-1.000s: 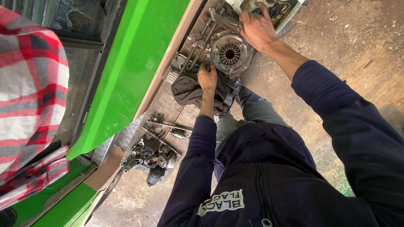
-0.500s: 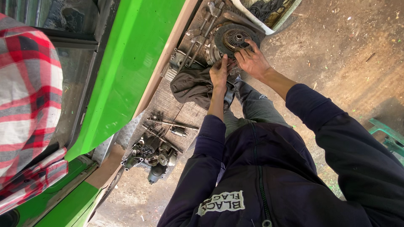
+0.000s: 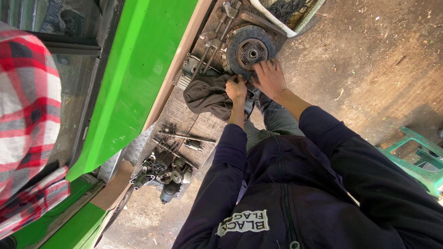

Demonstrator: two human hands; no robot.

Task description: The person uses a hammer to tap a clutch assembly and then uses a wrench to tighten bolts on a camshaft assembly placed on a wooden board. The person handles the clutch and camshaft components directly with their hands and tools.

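Clutch disc is sitting flat on the grimy metal ledge of the green vehicle, right next to a bunch of wrenches and just above a dark crumpled rag. From the head view, your right hand is spread flat, fingers touching the lower edge of the disc, not wrapped around anything. Your left hand is curled tight at the top edge of the rag, just below the disc; can't tell whether it's pinching cloth or a small part.

That disc looks like stiff, heavy steel and probably greasy, so I'd take it by the outer rim with both hands rather than the sprung centre hub.

Further down the ledge there's a pile of loose bolts and oily parts. Somebody in a red plaid shirt is at your left, and a green plastic stool is on the dirt floor.
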